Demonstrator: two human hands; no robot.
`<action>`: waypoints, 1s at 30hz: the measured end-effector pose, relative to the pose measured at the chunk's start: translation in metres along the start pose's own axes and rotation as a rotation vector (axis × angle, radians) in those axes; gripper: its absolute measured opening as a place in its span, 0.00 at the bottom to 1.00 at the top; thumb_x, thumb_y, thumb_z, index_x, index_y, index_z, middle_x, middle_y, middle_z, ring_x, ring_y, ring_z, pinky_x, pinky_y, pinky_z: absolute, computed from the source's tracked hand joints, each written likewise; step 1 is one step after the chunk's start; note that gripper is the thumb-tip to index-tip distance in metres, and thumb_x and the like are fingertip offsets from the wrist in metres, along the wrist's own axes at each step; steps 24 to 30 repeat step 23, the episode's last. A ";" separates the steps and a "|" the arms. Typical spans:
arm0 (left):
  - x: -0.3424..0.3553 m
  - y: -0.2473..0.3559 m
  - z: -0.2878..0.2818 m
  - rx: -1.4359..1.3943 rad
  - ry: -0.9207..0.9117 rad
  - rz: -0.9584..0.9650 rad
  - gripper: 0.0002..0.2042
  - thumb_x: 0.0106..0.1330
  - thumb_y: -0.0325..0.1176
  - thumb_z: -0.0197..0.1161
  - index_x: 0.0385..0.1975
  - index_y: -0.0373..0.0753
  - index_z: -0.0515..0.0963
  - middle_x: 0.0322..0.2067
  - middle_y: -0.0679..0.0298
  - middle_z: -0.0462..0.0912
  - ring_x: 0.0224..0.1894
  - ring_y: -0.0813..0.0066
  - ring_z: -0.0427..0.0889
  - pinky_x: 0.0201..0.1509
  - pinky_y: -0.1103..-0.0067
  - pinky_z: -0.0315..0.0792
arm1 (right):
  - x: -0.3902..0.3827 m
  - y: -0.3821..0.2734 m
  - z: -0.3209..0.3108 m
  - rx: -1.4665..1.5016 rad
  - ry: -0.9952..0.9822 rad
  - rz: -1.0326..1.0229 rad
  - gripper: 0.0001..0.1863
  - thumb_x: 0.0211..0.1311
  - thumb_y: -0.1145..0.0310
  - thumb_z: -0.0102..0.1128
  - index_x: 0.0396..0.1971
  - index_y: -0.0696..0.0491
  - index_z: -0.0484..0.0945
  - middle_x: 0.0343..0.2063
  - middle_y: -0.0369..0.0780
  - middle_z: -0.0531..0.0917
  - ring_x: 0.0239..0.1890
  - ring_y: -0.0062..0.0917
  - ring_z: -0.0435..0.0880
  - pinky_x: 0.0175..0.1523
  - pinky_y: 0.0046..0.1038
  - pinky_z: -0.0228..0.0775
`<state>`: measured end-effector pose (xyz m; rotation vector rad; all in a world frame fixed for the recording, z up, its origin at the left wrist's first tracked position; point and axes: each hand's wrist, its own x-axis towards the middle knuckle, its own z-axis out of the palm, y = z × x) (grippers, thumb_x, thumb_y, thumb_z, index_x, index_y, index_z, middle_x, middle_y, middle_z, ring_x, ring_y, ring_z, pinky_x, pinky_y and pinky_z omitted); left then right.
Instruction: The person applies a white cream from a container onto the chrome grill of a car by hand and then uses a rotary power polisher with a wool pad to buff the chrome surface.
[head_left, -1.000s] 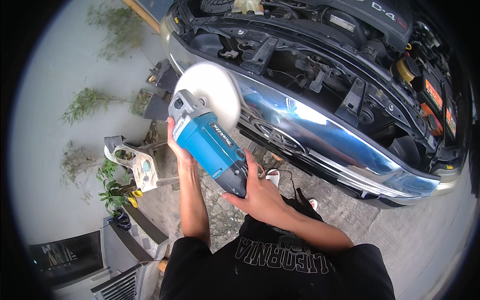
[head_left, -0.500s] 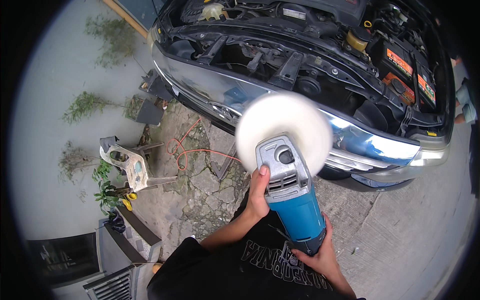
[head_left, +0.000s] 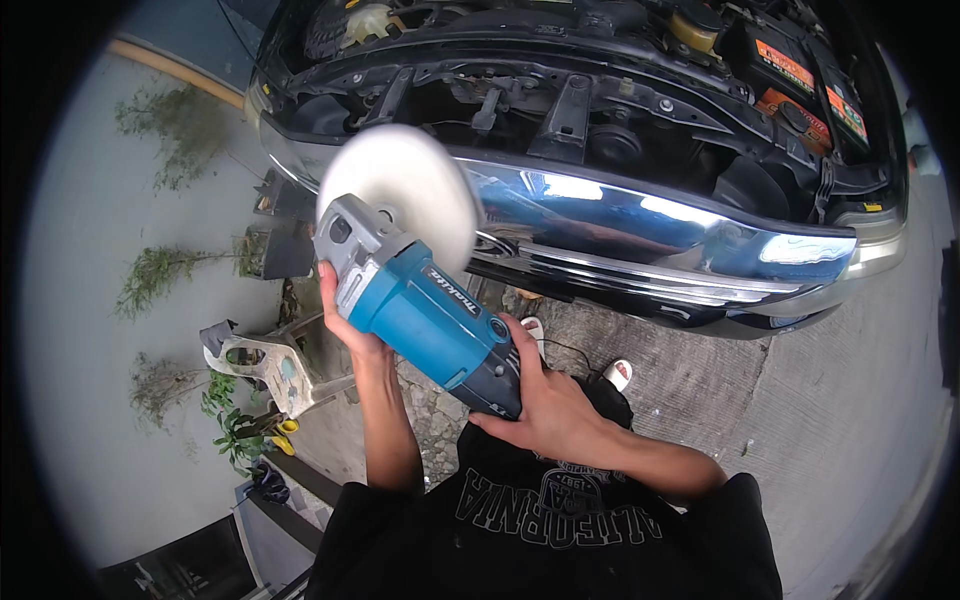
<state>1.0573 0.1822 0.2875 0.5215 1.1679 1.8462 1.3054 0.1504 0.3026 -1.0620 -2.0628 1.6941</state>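
Observation:
Both my hands hold a teal electric polisher (head_left: 425,315) with a grey metal head and a black rear end. Beneath the head, my left hand (head_left: 350,325) grips it from the side, thumb up along the casing. My right hand (head_left: 550,405) wraps the black rear grip. A round white polishing pad (head_left: 400,185), blurred at its rim as if spinning, faces the left part of a car's chrome grille (head_left: 640,235) and hides some of it. Whether pad and chrome touch, I cannot tell.
Over the grille the engine bay is exposed, with a battery (head_left: 775,65) at right. A worn plastic chair (head_left: 285,375), potted plants (head_left: 275,250) and yellow-handled tools (head_left: 285,435) stand by the left wall. My white sandals (head_left: 618,375) are on the concrete floor (head_left: 690,440).
The polisher has swung left along the grille, its head now pointing up-left, and more chrome shows at centre and right. Both hands moved with it, still gripping. My sandals have come into view.

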 end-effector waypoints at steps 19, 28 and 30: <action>-0.122 -0.106 0.056 -0.065 -0.069 -0.009 0.33 0.73 0.57 0.35 0.66 0.34 0.59 0.60 0.55 0.69 0.58 0.62 0.73 0.60 0.69 0.69 | -0.127 0.088 -0.034 -0.126 0.203 0.104 0.55 0.44 0.66 0.70 0.70 0.50 0.42 0.34 0.56 0.83 0.34 0.55 0.83 0.45 0.45 0.77; -0.173 -0.144 0.084 0.078 -0.238 -0.026 0.33 0.74 0.54 0.35 0.69 0.32 0.54 0.66 0.54 0.61 0.66 0.62 0.64 0.68 0.69 0.59 | -0.202 0.131 -0.042 -0.083 0.389 0.170 0.55 0.42 0.65 0.71 0.69 0.49 0.45 0.46 0.56 0.80 0.45 0.52 0.83 0.54 0.42 0.76; -0.173 -0.144 0.084 0.078 -0.238 -0.026 0.33 0.74 0.54 0.35 0.69 0.32 0.54 0.66 0.54 0.61 0.66 0.62 0.64 0.68 0.69 0.59 | -0.202 0.131 -0.042 -0.083 0.389 0.170 0.55 0.42 0.65 0.71 0.69 0.49 0.45 0.46 0.56 0.80 0.45 0.52 0.83 0.54 0.42 0.76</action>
